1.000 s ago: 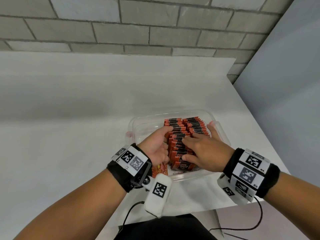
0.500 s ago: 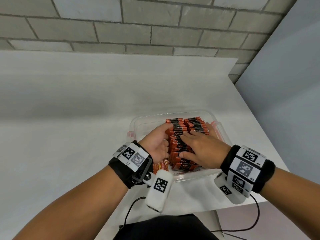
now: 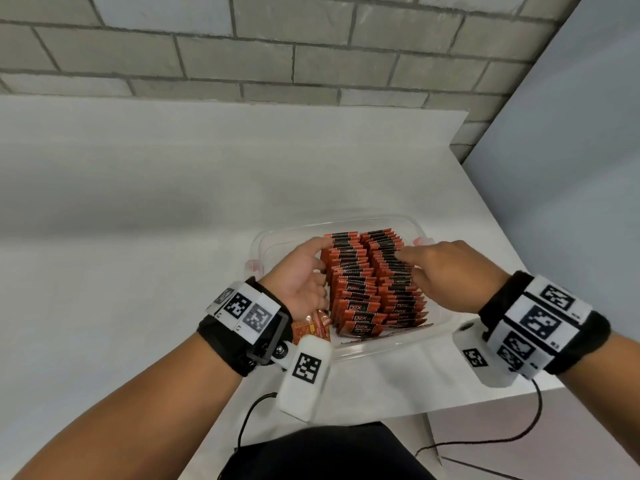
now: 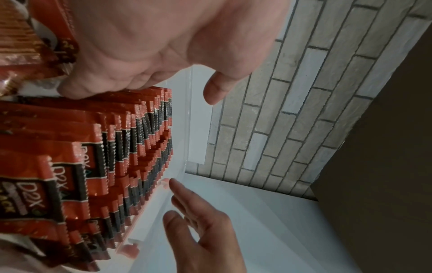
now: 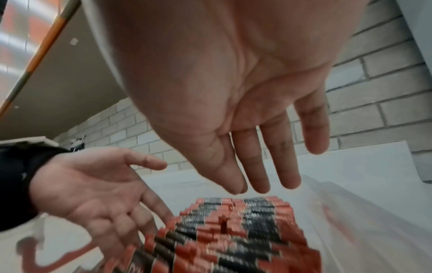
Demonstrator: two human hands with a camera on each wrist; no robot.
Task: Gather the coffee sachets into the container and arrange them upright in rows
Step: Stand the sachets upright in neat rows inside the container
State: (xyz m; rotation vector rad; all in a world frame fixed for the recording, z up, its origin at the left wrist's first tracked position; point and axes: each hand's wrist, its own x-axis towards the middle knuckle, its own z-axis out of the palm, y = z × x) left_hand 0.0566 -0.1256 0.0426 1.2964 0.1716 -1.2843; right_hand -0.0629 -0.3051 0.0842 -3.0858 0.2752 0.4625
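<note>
Orange-and-black coffee sachets [image 3: 370, 282] stand upright in two long rows inside a clear plastic container [image 3: 346, 227]. My left hand [image 3: 317, 261] is inside the container at the left row's side, palm towards the sachets and fingers straight. In the right wrist view the left hand's fingertips [image 5: 163, 212] touch that row's edge. My right hand [image 3: 426, 265] hovers just over the right row with straight, spread fingers and holds nothing. The right wrist view shows its fingers [image 5: 257, 166] clear above the sachet tops [image 5: 233, 230].
A few loose sachets [image 3: 311, 325] lie flat in the container's near left corner, under my left wrist. The container sits near the front right corner of a white table [image 3: 138, 237]. A brick wall [image 3: 311, 46] rises behind, and a grey panel [image 3: 571, 168] stands on the right.
My right hand has lifted off the sachet tops and moved right with its fingers spread. My left hand has opened and slid farther along the left row's side.
</note>
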